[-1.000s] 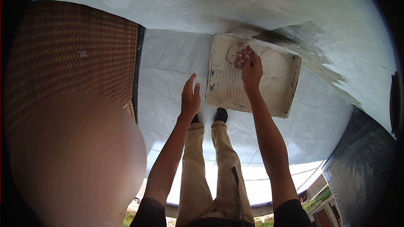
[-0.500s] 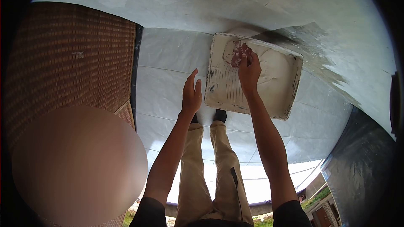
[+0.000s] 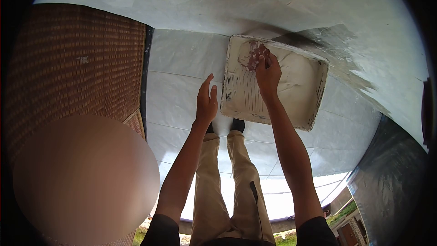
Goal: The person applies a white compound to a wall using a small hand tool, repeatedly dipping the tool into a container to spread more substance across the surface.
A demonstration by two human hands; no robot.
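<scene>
Floor: grey, jointed slabs [image 3: 182, 54] run around the person's feet [image 3: 237, 125] to a pale, scuffed wall [image 3: 205, 0] that carries a darker patch [image 3: 337, 36].
Sides of the room: a woven brown panel [image 3: 91, 50] stands on the left, dark sheeting [image 3: 389, 177] on the right; a round blur hides the lower left.
Tray: the broad tray [image 3: 225, 75] sits askew beside the feet, near the wall, probably to keep it within easy reach.
Pale coating: it covers the tray's inside [image 3: 296, 91], with dark lines on a ribbed part [image 3: 252, 93]; whether it is paint or something thicker cannot be told.
Reddish-brown wad: it is in the tray's far left part, streaked with pale coating; cloth or sponge, one cannot say.
Right hand [image 3: 269, 75]: fingers pinch the reddish-brown wad [image 3: 255, 57] from its near side, likely so that its far face meets the coating.
Left hand [image 3: 207, 102]: released, fingers extended, beside the tray and apart from it, perhaps for balance.
</scene>
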